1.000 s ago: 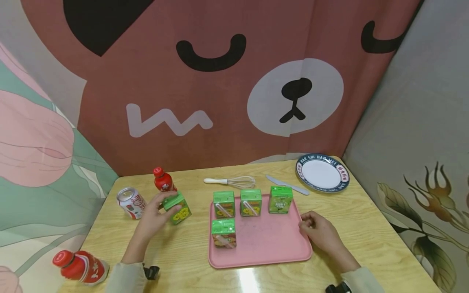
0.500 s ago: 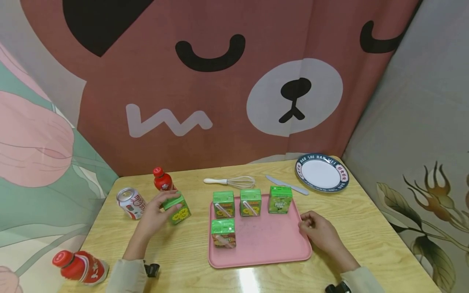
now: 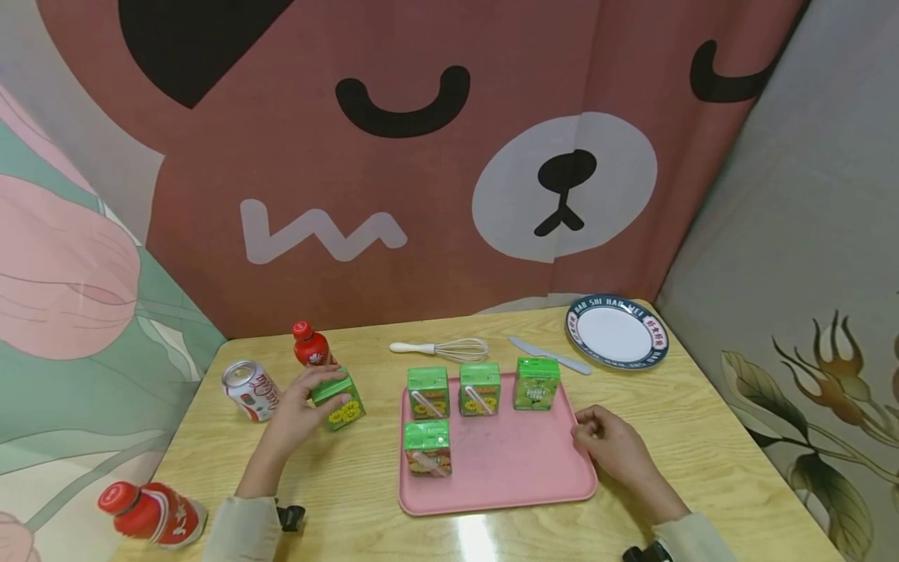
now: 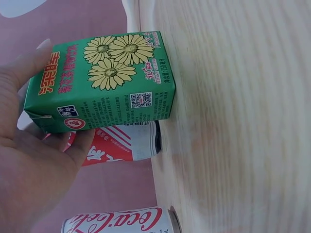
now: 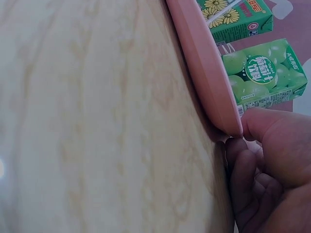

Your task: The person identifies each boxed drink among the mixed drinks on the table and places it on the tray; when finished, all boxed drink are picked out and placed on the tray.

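Note:
My left hand [image 3: 291, 417] grips the top of a green drink carton [image 3: 346, 410] printed with yellow chrysanthemums. The left wrist view shows the carton [image 4: 109, 82] between thumb and fingers, its base close to the tabletop. On the other side, my right hand [image 3: 616, 446] pinches the right rim of a pink tray [image 3: 520, 468], thumb above and curled fingers below in the right wrist view. Along the tray's back stand two chrysanthemum cartons [image 3: 428, 394] with straws and a green grape juice carton [image 5: 265, 73]. Another carton [image 3: 428, 450] with a straw stands at front left.
A Coca-Cola can [image 3: 251, 390] stands left of my left hand, and a small red bottle [image 3: 311, 343] behind it. Nearer me at the left is a larger red-capped bottle [image 3: 158, 515]. Behind the tray lie a whisk [image 3: 442, 348], a knife [image 3: 550, 355] and a blue-rimmed plate [image 3: 618, 333].

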Available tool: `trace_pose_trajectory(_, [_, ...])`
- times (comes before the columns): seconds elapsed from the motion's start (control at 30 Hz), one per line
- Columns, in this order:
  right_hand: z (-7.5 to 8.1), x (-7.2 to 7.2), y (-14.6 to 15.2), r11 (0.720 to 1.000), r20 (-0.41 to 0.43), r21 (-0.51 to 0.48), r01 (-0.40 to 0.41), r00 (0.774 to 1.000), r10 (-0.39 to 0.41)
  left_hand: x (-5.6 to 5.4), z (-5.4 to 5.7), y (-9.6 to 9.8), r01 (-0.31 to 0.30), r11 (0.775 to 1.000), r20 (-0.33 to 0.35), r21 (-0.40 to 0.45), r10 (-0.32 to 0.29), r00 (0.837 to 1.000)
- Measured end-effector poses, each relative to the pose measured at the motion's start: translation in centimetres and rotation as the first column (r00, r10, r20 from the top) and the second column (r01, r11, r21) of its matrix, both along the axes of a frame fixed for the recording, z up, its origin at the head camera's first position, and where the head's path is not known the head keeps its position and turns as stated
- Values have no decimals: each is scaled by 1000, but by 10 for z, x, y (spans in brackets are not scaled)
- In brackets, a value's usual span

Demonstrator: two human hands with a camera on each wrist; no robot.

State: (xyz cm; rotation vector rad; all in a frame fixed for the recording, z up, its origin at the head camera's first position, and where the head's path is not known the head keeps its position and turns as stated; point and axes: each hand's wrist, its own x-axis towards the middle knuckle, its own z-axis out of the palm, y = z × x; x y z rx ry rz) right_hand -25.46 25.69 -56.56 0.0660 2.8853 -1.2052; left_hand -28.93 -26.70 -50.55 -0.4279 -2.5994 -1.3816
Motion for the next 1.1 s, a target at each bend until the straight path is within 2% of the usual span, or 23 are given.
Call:
trace_pose_trajectory(0.67, [-1,-1,2,1000,-9,-21,-7,1000,6,-1,-2,3,-35,999,-44,-10,35,998])
trace_pose_trajectory(0.9, [-1,-1,1,1000,-16,-20,-9,1000,9,0,2,9,-30,999,-66,-20,29,997])
trace_pose_trajectory(1.1, [-3,-1,1,1000,-23,-16,-7,1000,7,2,10,20,-14,998,-120,-66,6,993])
